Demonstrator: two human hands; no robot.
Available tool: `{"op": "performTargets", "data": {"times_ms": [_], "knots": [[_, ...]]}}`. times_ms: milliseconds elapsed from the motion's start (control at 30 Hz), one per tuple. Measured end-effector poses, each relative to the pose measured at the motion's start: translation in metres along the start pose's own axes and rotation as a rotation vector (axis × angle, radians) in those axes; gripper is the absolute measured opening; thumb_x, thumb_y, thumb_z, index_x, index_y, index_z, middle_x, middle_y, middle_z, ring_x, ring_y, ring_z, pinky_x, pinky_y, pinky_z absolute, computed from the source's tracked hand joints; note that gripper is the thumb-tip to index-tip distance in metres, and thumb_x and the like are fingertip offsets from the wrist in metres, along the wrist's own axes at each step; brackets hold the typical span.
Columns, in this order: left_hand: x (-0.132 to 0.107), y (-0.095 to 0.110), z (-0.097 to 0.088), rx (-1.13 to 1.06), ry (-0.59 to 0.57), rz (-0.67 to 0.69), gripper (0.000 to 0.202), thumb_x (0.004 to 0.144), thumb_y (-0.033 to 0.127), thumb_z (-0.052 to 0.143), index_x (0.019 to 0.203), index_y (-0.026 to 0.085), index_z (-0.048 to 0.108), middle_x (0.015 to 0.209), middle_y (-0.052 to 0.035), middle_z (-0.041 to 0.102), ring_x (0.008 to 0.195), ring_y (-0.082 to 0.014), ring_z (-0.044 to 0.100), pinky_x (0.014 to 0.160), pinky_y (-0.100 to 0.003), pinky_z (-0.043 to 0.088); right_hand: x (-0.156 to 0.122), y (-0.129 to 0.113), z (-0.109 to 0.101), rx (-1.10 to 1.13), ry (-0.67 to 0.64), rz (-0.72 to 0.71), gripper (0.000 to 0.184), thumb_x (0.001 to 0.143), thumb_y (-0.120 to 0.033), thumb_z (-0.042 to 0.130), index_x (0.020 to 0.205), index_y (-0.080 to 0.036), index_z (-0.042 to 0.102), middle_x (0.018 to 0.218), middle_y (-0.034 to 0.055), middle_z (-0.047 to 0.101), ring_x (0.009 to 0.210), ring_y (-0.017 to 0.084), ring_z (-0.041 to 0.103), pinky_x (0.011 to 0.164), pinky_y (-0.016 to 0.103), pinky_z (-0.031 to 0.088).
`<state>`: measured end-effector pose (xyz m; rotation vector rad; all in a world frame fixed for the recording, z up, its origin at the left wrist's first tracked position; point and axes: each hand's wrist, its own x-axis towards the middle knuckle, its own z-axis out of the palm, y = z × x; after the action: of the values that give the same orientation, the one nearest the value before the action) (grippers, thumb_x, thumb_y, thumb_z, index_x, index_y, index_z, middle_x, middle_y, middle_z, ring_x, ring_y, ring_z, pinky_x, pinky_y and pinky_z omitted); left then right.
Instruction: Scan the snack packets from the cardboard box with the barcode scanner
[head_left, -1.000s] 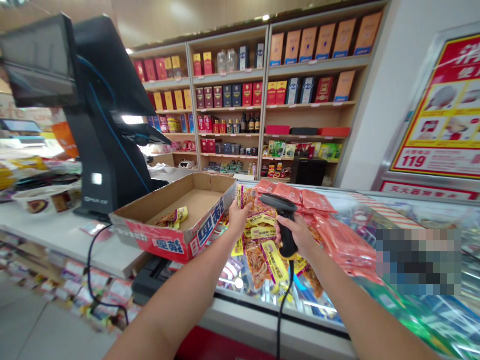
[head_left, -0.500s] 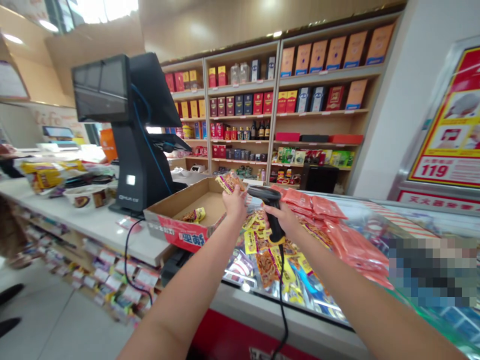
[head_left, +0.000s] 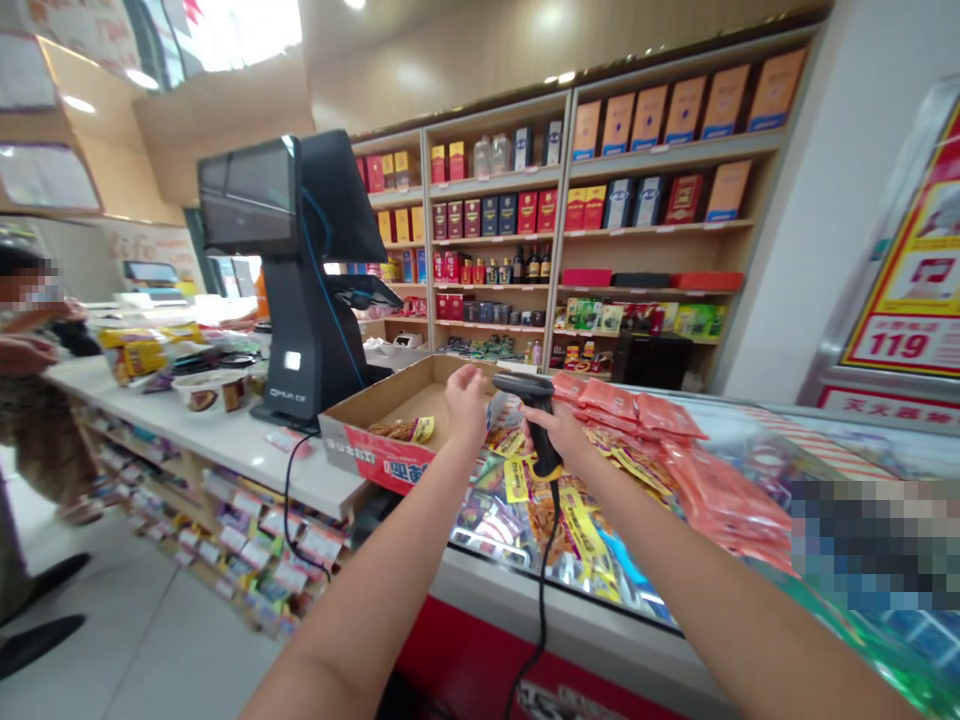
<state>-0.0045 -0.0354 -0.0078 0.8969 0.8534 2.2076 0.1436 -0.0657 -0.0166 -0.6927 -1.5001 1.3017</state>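
My left hand (head_left: pixel 466 408) is raised over the right side of an open cardboard box (head_left: pixel 341 450), its fingers loosely curled together; no packet shows in it. In the box lie yellow-and-brown snack packets (head_left: pixel 405 430). My right hand (head_left: pixel 559 435) grips the handle of a black barcode scanner (head_left: pixel 546 455), whose head points left toward my left hand. The scanner's cable (head_left: pixel 545 580) hangs down over the counter front. Below both hands, more yellow snack packets (head_left: pixel 574 525) are spread over the glass counter.
Orange-red packets (head_left: pixel 724 495) are piled on the right. A black point-of-sale terminal (head_left: pixel 289 330) stands left of the box, beside a white bowl (head_left: pixel 214 390) and yellow bags (head_left: pixel 142 352). Shelves of boxed goods (head_left: pixel 487 215) line the back. A person (head_left: pixel 34 390) stands at far left.
The snack packet that my left hand held up no longer shows in it. The scanner stays in my right hand. The view has turned slightly left, bringing the person into sight.
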Motion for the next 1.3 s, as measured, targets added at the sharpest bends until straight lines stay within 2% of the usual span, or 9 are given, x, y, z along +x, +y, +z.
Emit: {"op": "performTargets", "data": {"times_ms": [133, 233, 400, 600, 767, 900, 1033, 1167, 1300], "knots": [[-0.017, -0.04, 0.013, 0.828, -0.41, 0.023, 0.032, 0.075, 0.004, 0.057, 0.105, 0.011, 0.065, 0.109, -0.0158, 0.07, 0.107, -0.0245, 0.065, 0.097, -0.035, 0.048, -0.012, 0.003, -0.037, -0.017, 0.118, 0.003, 0.028, 0.065, -0.04, 0.073, 0.063, -0.018, 0.056, 0.051, -0.0022, 0.058, 0.038, 0.011, 0.054, 0.038, 0.023, 0.045], [-0.024, -0.064, 0.014, 1.33, -0.549, -0.023, 0.043, 0.071, 0.007, 0.064, 0.114, 0.003, 0.063, 0.12, -0.0276, 0.064, 0.116, -0.0336, 0.061, 0.095, -0.037, 0.047, -0.023, 0.01, -0.063, -0.007, 0.188, 0.023, 0.03, 0.061, -0.039, 0.077, 0.063, -0.018, 0.056, 0.05, -0.0025, 0.058, 0.038, 0.012, 0.054, 0.037, 0.023, 0.045], [-0.029, -0.09, 0.006, 1.665, -0.62, -0.087, 0.038, 0.08, 0.03, 0.064, 0.111, 0.009, 0.066, 0.119, -0.0266, 0.065, 0.118, -0.0349, 0.06, 0.093, -0.038, 0.047, -0.037, 0.027, -0.091, 0.022, 0.258, 0.061, 0.031, 0.064, -0.041, 0.076, 0.064, -0.018, 0.056, 0.05, -0.0025, 0.058, 0.038, 0.012, 0.054, 0.037, 0.024, 0.046], [-0.023, -0.095, -0.002, 1.816, -0.724, 0.14, 0.022, 0.08, 0.014, 0.059, 0.096, 0.009, 0.073, 0.1, -0.0225, 0.072, 0.103, -0.0296, 0.068, 0.092, -0.035, 0.046, -0.044, 0.033, -0.099, 0.022, 0.243, 0.114, 0.03, 0.067, -0.042, 0.074, 0.064, -0.018, 0.057, 0.05, -0.0016, 0.058, 0.037, 0.012, 0.054, 0.034, 0.024, 0.043], [-0.018, -0.081, -0.007, 1.625, -0.487, 0.122, 0.027, 0.085, 0.011, 0.051, 0.098, 0.014, 0.075, 0.087, -0.0188, 0.073, 0.085, -0.029, 0.071, 0.075, -0.034, 0.05, -0.045, 0.03, -0.096, -0.014, 0.226, 0.058, 0.03, 0.067, -0.042, 0.074, 0.064, -0.018, 0.056, 0.049, -0.0019, 0.058, 0.037, 0.012, 0.054, 0.037, 0.023, 0.045], [-0.017, -0.078, -0.008, 0.997, -0.355, 0.298, 0.029, 0.09, 0.019, 0.048, 0.107, 0.02, 0.073, 0.091, -0.0104, 0.073, 0.089, -0.0252, 0.069, 0.08, -0.034, 0.05, -0.047, 0.029, -0.095, 0.031, 0.248, 0.047, 0.032, 0.065, -0.045, 0.075, 0.064, -0.018, 0.057, 0.051, -0.0016, 0.059, 0.037, 0.012, 0.054, 0.036, 0.023, 0.044], [-0.015, -0.094, -0.003, 0.316, -0.251, -0.018, 0.022, 0.085, 0.034, 0.058, 0.092, 0.017, 0.069, 0.088, -0.0069, 0.071, 0.085, -0.0224, 0.068, 0.082, -0.037, 0.054, -0.048, 0.027, -0.095, 0.063, 0.295, 0.054, 0.034, 0.063, -0.046, 0.077, 0.065, -0.018, 0.057, 0.051, -0.0021, 0.058, 0.038, 0.012, 0.054, 0.036, 0.023, 0.044], [-0.014, -0.104, -0.001, -0.033, -0.316, -0.178, 0.027, 0.07, 0.039, 0.073, 0.082, 0.015, 0.068, 0.091, -0.0088, 0.072, 0.096, -0.0232, 0.068, 0.09, -0.04, 0.053, -0.049, 0.028, -0.094, 0.067, 0.294, 0.056, 0.034, 0.063, -0.045, 0.078, 0.066, -0.019, 0.056, 0.051, -0.0021, 0.058, 0.038, 0.012, 0.054, 0.037, 0.024, 0.046], [-0.021, -0.106, -0.003, 0.125, -0.466, -0.207, 0.033, 0.072, 0.046, 0.07, 0.068, 0.014, 0.07, 0.103, -0.0141, 0.072, 0.101, -0.0269, 0.067, 0.091, -0.041, 0.053, -0.051, 0.029, -0.093, 0.058, 0.288, 0.047, 0.031, 0.066, -0.043, 0.076, 0.067, -0.019, 0.056, 0.052, -0.0022, 0.058, 0.038, 0.012, 0.053, 0.037, 0.025, 0.046]]}}
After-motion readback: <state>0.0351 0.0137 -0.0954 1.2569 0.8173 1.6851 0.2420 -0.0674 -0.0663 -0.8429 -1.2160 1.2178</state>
